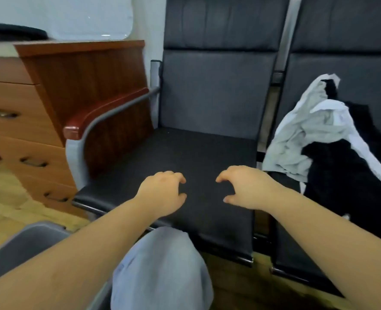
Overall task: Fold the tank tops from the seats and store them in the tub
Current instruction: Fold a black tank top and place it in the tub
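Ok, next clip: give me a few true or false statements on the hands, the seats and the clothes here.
1. Both hands, left hand and right hand, hover over the dark padded left seat holding nothing. True.
2. The pile of white, grey and black tank tops lies on the left seat. False: it lies on the right seat.
3. The grey plastic tub sits at lower left. True.
4. The right hand grips a white top. False: it holds nothing.

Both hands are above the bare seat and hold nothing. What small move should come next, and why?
Probably the right hand should reach right to the pile of tank tops on the neighbouring seat and take one. The left hand is also free, and the seat in front offers room for folding.
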Tool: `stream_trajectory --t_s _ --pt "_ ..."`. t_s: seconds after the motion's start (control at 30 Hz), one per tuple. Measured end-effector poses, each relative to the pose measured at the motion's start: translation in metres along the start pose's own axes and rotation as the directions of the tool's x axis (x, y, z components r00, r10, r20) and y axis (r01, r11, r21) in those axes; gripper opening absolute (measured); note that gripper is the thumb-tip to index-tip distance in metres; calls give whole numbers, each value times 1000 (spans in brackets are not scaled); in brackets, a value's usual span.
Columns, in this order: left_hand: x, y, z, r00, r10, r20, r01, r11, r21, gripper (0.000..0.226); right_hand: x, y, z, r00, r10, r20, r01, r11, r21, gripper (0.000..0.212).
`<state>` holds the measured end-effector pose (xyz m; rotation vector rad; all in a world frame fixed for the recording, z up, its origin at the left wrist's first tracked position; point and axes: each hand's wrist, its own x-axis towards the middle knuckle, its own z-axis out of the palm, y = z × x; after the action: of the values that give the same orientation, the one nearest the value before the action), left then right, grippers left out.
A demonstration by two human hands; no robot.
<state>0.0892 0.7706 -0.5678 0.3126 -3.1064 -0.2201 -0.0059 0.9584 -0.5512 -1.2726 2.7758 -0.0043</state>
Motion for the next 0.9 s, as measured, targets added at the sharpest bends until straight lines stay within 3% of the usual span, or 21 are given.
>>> stream_trajectory --t_s 0.3,0.53,0.7,0.9 --pt "52 136 24 956 273 107 -275 961 2 46 -91 131 28 938 346 -19 -343 934 102 53" --pt "77 210 41 918 370 145 -369 929 -39 45 -126 183 26 856 502 -121 -442 834 331 54" --pt "91 255 54 880 443 171 -434 896 -87 44 -155 218 33 764 636 -113 -527 715 459 55" --pt "101 307 77 826 532 190 -498 844 -199 43 -184 245 44 657 753 2 -632 550 546 63"
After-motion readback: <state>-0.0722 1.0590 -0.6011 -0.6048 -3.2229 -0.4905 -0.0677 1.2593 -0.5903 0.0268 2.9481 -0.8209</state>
